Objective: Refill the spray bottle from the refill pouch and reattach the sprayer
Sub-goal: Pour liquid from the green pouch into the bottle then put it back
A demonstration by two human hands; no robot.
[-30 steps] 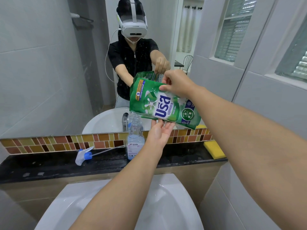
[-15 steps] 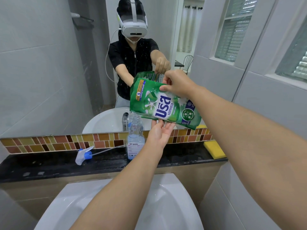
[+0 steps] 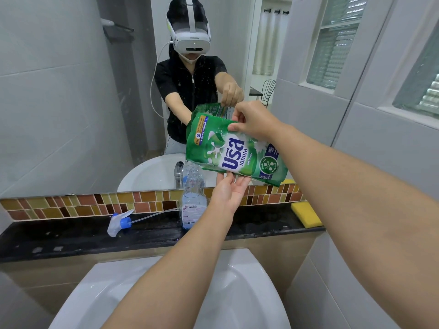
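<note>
A person stood at a bathroom basin (image 3: 166, 293) holding a green refill pouch (image 3: 228, 150) in the air above an uncapped spray bottle (image 3: 193, 200). The right hand (image 3: 254, 121) pinched the pouch's upper edge between thumb and fingers, a narrow grip closed on the film. The left hand (image 3: 229, 191) lay under the pouch's lower edge, palm up, fingers straight and loose, supporting rather than clasping it.

The pouch lay tilted, its long axis running from upper left down to lower right, the printed face toward the camera. Its upper-left corner sat nearest the bottle side; whether that corner carried an open spout could not be told.

The bottle stood upright on the dark tabletop (image 3: 71, 236) against the tiled strip, its long axis vertical and its open neck pointing straight up. It sat below and slightly left of the pouch, just beside the left wrist, with the left hand nearer to it than the right. A little clear liquid showed low in the bottle.

The sprayer (image 3: 120, 222) lay on its side on the tabletop well to the left of the bottle, its dip tube stretched toward the bottle's base. A yellow sponge (image 3: 306, 214) rested at the right end.

Pouring appeared not yet begun; the pouch's low corner would likely have to swing over the neck.
</note>
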